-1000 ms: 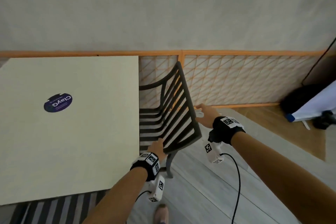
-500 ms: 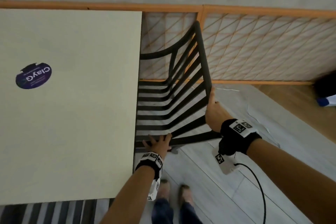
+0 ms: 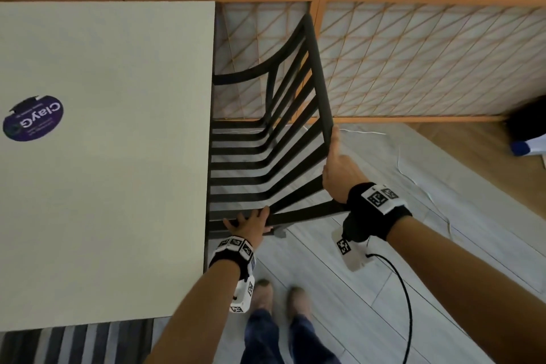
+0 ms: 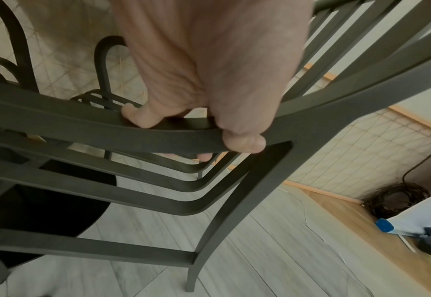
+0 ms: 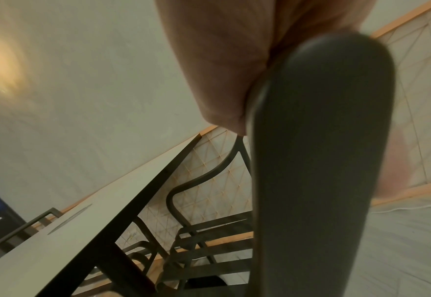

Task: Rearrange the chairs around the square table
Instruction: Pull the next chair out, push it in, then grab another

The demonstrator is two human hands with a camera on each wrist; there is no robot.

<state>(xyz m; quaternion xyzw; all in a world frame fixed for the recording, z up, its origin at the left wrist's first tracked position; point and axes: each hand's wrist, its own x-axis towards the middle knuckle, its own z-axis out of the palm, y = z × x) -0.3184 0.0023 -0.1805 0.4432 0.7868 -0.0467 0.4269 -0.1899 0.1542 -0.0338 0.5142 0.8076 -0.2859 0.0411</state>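
Observation:
A black slatted chair (image 3: 260, 156) stands at the right edge of the cream square table (image 3: 103, 186), its seat partly under the tabletop. My left hand (image 3: 251, 220) grips the chair's near side rail; in the left wrist view the thumb and fingers (image 4: 245, 140) curl round that rail (image 4: 82, 124). My right hand (image 3: 339, 168) holds the top rail of the backrest. In the right wrist view that dark rail (image 5: 311, 180) lies against the palm (image 5: 222, 60). Only one finger shows there, blurred.
An orange lattice fence (image 3: 413, 68) runs close behind the chair and table. A striped rug (image 3: 74, 343) lies under the table's near edge. My feet (image 3: 280, 295) stand on grey floorboards. A white cable (image 3: 413, 174) crosses the floor; dark gear (image 3: 529, 121) sits far right.
The chair's back has swung from a slant to stand along the table's edge. My right hand moved from the back's outer side onto the top rail. The view has tilted down.

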